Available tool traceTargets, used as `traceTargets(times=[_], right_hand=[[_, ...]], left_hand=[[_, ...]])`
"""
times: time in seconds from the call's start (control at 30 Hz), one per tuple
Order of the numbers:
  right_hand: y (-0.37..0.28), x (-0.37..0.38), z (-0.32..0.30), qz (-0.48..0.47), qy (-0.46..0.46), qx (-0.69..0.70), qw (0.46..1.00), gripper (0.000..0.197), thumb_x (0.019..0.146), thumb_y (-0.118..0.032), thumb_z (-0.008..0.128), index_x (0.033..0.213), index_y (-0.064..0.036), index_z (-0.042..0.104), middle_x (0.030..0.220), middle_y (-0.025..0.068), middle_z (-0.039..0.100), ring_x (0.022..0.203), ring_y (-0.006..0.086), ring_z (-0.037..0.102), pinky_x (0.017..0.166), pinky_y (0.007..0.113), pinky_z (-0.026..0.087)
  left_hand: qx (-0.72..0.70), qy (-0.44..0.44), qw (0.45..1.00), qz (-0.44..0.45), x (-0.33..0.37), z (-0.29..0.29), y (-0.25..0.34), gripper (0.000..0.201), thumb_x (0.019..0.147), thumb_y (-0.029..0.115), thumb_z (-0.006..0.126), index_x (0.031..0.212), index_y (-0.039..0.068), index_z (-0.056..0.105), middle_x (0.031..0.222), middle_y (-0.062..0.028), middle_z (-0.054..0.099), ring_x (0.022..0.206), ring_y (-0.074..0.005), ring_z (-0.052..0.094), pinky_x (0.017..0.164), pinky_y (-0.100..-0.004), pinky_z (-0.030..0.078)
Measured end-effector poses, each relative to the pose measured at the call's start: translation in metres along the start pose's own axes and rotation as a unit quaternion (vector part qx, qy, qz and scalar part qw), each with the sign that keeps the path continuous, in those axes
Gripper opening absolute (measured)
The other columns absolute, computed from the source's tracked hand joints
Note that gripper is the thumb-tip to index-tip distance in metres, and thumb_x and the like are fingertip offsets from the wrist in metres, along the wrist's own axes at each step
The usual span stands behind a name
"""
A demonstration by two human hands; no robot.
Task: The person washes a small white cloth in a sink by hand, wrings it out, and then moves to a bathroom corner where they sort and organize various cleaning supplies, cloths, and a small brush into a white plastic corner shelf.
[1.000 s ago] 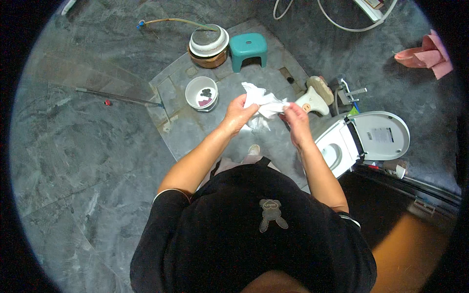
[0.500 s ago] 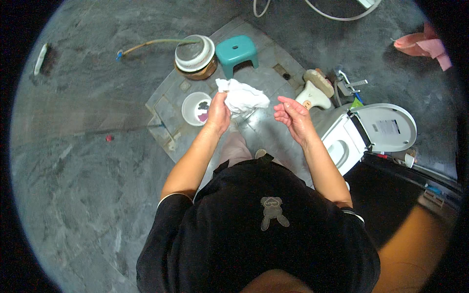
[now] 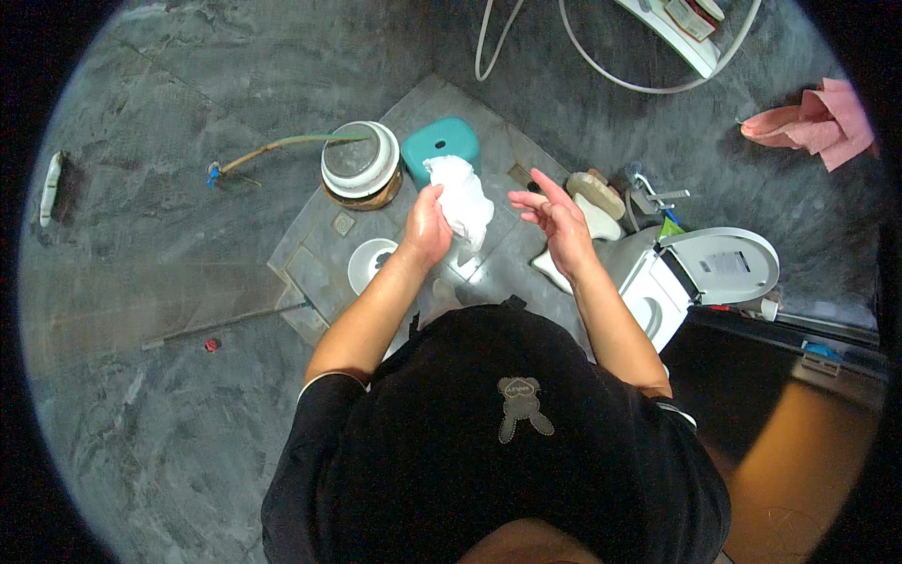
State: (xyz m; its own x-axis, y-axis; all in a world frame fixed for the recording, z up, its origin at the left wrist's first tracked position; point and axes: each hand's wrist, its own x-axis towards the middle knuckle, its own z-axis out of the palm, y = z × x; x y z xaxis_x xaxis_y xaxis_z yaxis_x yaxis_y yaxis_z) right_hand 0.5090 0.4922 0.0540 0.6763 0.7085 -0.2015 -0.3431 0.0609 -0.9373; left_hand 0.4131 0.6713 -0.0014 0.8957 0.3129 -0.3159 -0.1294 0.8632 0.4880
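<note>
A crumpled white cloth (image 3: 460, 197) hangs from my left hand (image 3: 429, 227), pinched between thumb and fingers. Apart from it, to the right, my right hand (image 3: 562, 226) is held up with its fingers spread and nothing in them. The teal plastic stool (image 3: 438, 141) stands beyond the cloth, which overlaps its near edge in view. Below my left forearm sits a white basin (image 3: 356, 273) with something dark inside; the forearm covers part of it.
A lidded white pot-like container (image 3: 355, 155) with a hose stands at the back left. On the right is a toilet with its lid (image 3: 728, 266) raised, beside a white pedestal-like piece (image 3: 597, 218). A pink cloth (image 3: 817, 127) hangs at far right.
The view has shifted, so the surroundings sit lower. The cloth has swung from sideways to hanging more lengthwise. My right hand's fingers have spread wider, and my left forearm covers more of the basin.
</note>
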Motion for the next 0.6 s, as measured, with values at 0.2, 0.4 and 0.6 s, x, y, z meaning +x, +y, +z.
traceTargets(times=[0.2,0.4,0.6], right_hand=[[-0.001,0.027,0.023,-0.067,-0.011,-0.052,0.996,0.051,0.083,-0.011,0.035,0.132,0.0018,0.032,0.104,0.0136,0.061,0.100,0.0185,0.054,0.086,0.029,0.038],[-0.001,0.047,0.030,-0.107,0.008,-0.129,0.986,0.044,0.083,-0.004,0.042,0.126,0.0017,0.039,0.083,0.0080,0.062,0.083,0.0141,0.057,0.082,0.027,0.039],[0.001,0.067,0.016,-0.140,0.021,-0.108,0.984,0.033,0.080,0.002,0.044,0.113,0.0009,0.046,0.070,0.0038,0.057,0.065,0.0101,0.053,0.067,0.023,0.042]], left_hand=[[0.001,-0.018,1.000,-0.017,0.025,-0.012,0.031,0.042,0.087,0.022,0.034,0.121,-0.002,0.041,0.114,-0.0128,0.054,0.107,-0.0245,0.051,0.094,-0.0372,0.037],[-0.013,-0.037,0.999,-0.019,0.048,-0.019,0.037,0.041,0.086,0.022,0.035,0.119,-0.002,0.043,0.110,-0.0124,0.055,0.103,-0.0241,0.053,0.091,-0.0362,0.039],[0.014,-0.041,0.999,-0.011,0.070,-0.027,0.043,0.043,0.086,0.025,0.035,0.119,-0.001,0.043,0.110,-0.0125,0.055,0.102,-0.0244,0.053,0.091,-0.0361,0.038]])
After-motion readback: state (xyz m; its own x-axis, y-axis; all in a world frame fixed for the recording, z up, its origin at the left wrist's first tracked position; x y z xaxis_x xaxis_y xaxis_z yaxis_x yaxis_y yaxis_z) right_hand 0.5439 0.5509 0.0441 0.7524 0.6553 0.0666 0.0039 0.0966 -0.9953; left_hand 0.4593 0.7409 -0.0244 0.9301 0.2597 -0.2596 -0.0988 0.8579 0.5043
